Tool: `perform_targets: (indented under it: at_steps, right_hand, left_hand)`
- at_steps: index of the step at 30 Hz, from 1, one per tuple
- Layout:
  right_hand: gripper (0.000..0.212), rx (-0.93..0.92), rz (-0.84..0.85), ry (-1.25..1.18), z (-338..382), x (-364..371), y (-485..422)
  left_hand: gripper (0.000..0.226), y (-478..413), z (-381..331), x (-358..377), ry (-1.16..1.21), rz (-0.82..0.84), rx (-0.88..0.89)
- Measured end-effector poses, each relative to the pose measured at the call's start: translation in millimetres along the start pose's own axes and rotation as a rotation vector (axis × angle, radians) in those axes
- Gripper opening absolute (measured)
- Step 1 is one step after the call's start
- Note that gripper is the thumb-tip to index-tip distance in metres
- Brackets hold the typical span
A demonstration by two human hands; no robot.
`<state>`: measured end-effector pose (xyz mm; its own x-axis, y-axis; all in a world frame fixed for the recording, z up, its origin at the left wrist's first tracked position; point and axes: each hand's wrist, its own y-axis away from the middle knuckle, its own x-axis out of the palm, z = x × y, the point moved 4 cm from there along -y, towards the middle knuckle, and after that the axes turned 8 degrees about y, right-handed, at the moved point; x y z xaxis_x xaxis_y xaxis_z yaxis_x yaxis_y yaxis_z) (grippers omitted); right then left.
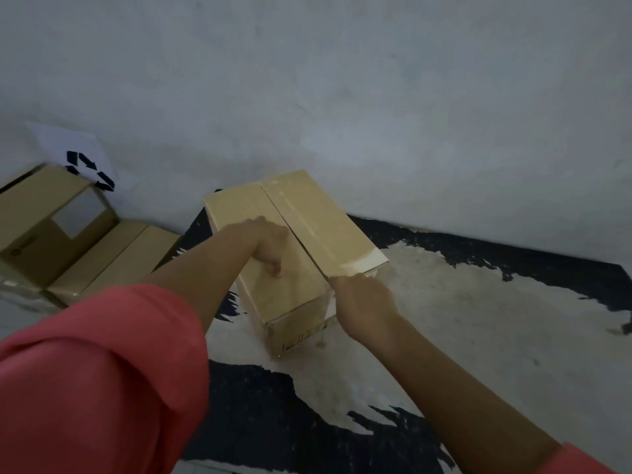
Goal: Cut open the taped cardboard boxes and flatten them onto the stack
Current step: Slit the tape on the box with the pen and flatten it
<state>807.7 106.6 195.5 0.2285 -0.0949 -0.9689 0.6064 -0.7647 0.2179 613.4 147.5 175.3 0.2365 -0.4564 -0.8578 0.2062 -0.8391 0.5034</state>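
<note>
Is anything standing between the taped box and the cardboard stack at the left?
Nothing visible does. Only floor shows between the taped box and the cardboard stack, though the left forearm hides part of that gap.

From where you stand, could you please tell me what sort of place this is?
Probably a storeroom or recycling corner: bare grey plaster wall, worn black-painted concrete floor, white recycling-symbol sheet behind brown cardboard boxes.

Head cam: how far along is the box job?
Done: flattened cardboard lies at left by the wall; an opened box there is not yet flat. In hand: left hand presses the top of the taped box, right hand sits at its seam's near end, tool not discernible. Left: open, flatten and stack it.
</note>
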Motion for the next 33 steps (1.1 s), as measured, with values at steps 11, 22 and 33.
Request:
perform_targets:
  at_steps: [11,22,33]
  right_hand:
    - [0.04,0.157,0.263,-0.443,-74,63,21]
    - [0.02,0.6,0.075,-0.483,-120,153,-36]
    - [0.024,0.562,0.008,-0.301,-125,172,-60]
  left_hand:
    - [0.084,14,-27,32,0.42,-0.319,-0.182]
    - [0.09,7,-32,44,0.485,-0.439,-0.294]
    - [0.082,9,-31,49,0.51,-0.465,-0.254]
